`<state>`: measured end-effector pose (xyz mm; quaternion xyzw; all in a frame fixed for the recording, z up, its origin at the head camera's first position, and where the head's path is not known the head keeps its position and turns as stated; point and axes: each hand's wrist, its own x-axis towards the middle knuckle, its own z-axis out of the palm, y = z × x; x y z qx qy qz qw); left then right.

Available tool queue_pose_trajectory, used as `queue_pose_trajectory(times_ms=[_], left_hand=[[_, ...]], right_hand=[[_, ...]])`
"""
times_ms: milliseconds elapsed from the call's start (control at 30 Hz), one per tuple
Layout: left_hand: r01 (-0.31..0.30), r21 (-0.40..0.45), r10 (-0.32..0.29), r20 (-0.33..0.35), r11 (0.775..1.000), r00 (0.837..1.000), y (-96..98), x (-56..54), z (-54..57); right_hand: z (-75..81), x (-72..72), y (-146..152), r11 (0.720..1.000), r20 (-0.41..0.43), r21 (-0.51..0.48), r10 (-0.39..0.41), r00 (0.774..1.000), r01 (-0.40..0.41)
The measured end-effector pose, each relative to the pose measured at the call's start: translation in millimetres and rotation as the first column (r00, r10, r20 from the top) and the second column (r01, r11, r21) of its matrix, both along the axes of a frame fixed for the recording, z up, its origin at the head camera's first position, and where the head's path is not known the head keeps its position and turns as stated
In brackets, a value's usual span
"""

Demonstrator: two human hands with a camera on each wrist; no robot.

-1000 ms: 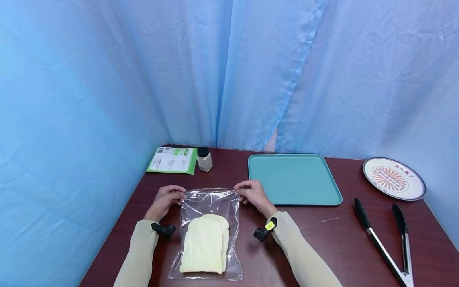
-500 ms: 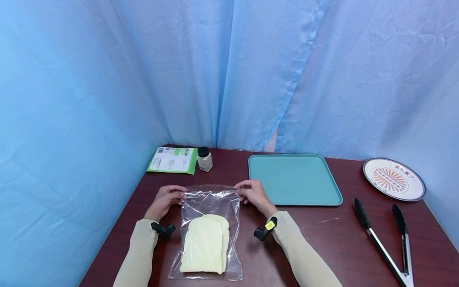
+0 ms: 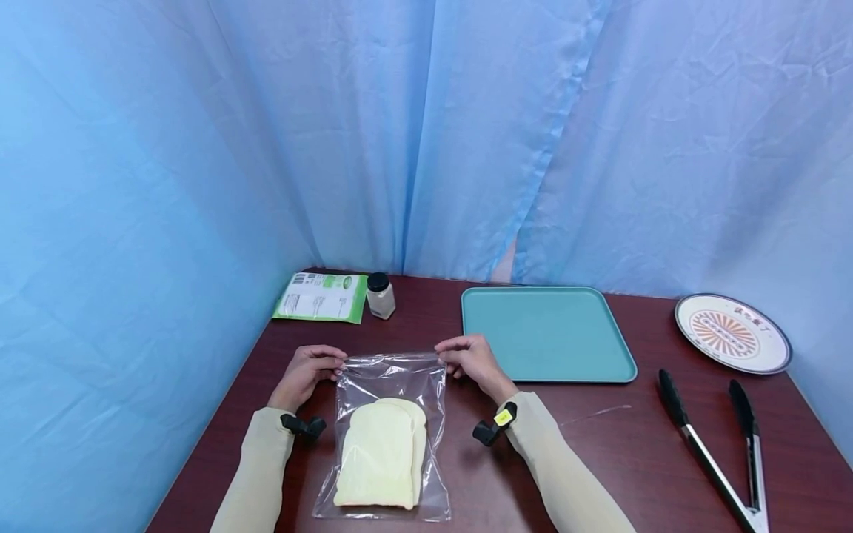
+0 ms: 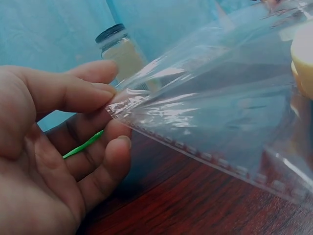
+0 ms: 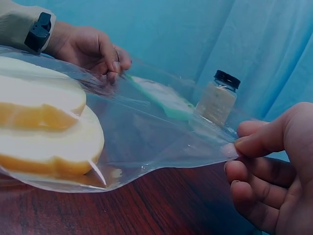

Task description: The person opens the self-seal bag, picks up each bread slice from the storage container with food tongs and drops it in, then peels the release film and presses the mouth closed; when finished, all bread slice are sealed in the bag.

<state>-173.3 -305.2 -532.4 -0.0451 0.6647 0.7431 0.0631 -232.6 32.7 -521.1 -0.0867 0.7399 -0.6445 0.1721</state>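
A clear plastic bag (image 3: 393, 377) lies on the table with two overlapping slices of bread (image 3: 378, 459) inside it. My left hand (image 3: 309, 374) pinches the bag's far left corner between thumb and fingers. At the far right corner, my right hand (image 3: 472, 363) pinches the film the same way. The bag's top edge is stretched between the two hands. Seen in the left wrist view, the gathered corner of film sits between the left hand's (image 4: 73, 122) fingertips. The right wrist view shows the bread slices (image 5: 44, 117) through the film, beside the right hand (image 5: 274, 166).
Behind the left hand lie a green-and-white packet (image 3: 321, 297) and a black-lidded jar (image 3: 380, 296). A teal tray (image 3: 546, 333) is just beyond the right hand. Farther right are a patterned plate (image 3: 773, 348) and spread tongs (image 3: 709, 459). A thin clear strip (image 3: 594, 413) lies near the right sleeve.
The bag's top edge lifted slightly half a second ago and is lower again now. Both hands have kept their grip and hardly moved.
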Motion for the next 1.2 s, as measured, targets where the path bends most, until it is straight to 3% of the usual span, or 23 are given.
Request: queue_pose_trajectory(times_ms=[367,900,1200], left_hand=[[0.004,0.024,-0.004,-0.004,1.000,1.000,-1.1,0.6,1.4],[0.009,-0.020,-0.009,0.005,1.000,1.000,-0.8,-1.6,1.8],[0.024,-0.010,-0.025,-0.014,1.000,1.000,1.2,-2.5,2.8]], right_hand=[[-3.1,-2.2,1.5,1.000,-0.014,-0.006,0.025,1.000,-0.025],[-6.2,-6.0,4.7,0.995,-0.088,0.009,0.096,0.992,-0.095],[-7.4,-4.6,6.0,0.996,-0.106,0.001,0.088,0.990,-0.088]])
